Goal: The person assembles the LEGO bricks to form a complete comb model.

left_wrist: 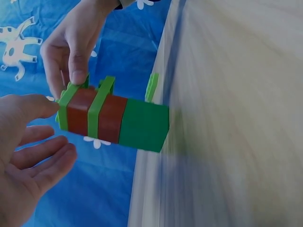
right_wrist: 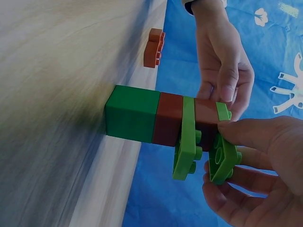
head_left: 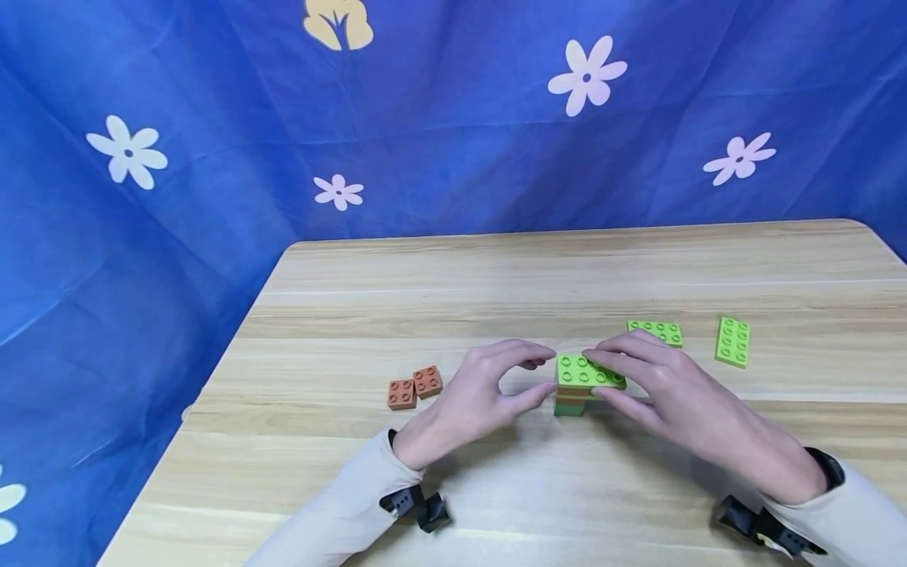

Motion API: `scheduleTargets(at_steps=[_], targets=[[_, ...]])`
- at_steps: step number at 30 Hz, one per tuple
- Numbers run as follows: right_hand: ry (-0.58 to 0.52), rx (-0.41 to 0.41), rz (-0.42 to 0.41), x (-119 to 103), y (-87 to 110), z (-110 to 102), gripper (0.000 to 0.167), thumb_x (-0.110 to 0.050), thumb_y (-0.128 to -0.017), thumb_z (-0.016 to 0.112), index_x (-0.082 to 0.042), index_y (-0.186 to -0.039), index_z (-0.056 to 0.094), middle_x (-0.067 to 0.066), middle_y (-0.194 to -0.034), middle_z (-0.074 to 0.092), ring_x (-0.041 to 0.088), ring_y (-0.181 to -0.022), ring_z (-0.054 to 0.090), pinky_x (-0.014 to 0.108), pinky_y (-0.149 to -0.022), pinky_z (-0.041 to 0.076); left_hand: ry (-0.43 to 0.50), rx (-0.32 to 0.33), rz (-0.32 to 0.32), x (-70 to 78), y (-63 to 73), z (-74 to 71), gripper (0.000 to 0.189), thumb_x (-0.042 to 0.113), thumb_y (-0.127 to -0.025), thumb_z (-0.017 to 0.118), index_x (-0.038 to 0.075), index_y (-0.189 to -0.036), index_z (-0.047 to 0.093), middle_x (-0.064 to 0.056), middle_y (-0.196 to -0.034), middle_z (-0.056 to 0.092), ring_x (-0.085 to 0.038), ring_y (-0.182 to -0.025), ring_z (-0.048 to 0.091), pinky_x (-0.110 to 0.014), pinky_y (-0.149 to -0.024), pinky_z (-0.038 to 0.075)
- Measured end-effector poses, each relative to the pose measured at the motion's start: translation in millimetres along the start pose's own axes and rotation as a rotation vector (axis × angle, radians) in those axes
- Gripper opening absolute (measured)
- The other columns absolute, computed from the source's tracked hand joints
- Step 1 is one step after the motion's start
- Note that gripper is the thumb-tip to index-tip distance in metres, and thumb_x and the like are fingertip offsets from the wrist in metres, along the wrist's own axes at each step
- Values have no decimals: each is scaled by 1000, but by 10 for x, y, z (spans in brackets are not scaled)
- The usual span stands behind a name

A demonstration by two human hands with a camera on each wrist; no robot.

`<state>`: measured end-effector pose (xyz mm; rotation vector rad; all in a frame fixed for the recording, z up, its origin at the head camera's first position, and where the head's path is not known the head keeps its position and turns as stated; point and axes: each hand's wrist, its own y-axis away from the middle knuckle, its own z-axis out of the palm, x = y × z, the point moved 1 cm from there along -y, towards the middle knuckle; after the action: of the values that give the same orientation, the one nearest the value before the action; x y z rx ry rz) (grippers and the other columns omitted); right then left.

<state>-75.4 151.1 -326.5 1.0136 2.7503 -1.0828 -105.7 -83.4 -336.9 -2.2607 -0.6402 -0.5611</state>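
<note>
Pinching the light-green top plate (head_left: 575, 372) by its right half in the grip of the right hand (head_left: 666, 390), setting thumb against the near edge and curling fingers toward the far edge. Spreading the grip of the left hand (head_left: 471, 398) wide, parting thumb from fingers just beside the plate's left end; being unable to confirm contact there. Finding the plate topping an upright stack (left_wrist: 108, 118) on the table (head_left: 425, 299), above brown block, light-green middle plate (right_wrist: 188, 125), brown block and dark-green block (right_wrist: 132, 113). Noting two loose brown bricks (head_left: 401, 395) beyond the left wrist.
</note>
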Motion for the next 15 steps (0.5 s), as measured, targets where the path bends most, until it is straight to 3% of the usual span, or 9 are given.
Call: scheduleTargets(at_steps=[9, 13, 15], targets=[[15, 16, -21, 6, -2, 10, 52, -44, -101, 42, -1, -110, 70, 5, -104, 67, 19, -94, 63, 33, -79, 55, -155, 19, -114, -94, 250, -285, 27, 15, -87, 70, 1, -110, 69, -8, -108, 70, -18, -97, 67, -26, -88, 54], [24, 17, -31, 5, 1, 9, 53, -44, -101, 41, -1, -110, 69, 7, -104, 67, 21, -94, 63, 40, -80, 56, -207, 34, -170, -181, 409, -444, 27, 12, -86, 71, -1, -109, 69, -10, -105, 70, -19, -78, 66, -27, -67, 57], [27, 12, -31, 3, 5, 8, 54, -45, -101, 40, -1, -110, 69, 7, -105, 67, 21, -94, 63, 40, -79, 57, -242, 34, -200, -219, 488, -523, 28, 12, -85, 72, -1, -109, 69, -11, -106, 70, -20, -78, 66, -29, -68, 58]])
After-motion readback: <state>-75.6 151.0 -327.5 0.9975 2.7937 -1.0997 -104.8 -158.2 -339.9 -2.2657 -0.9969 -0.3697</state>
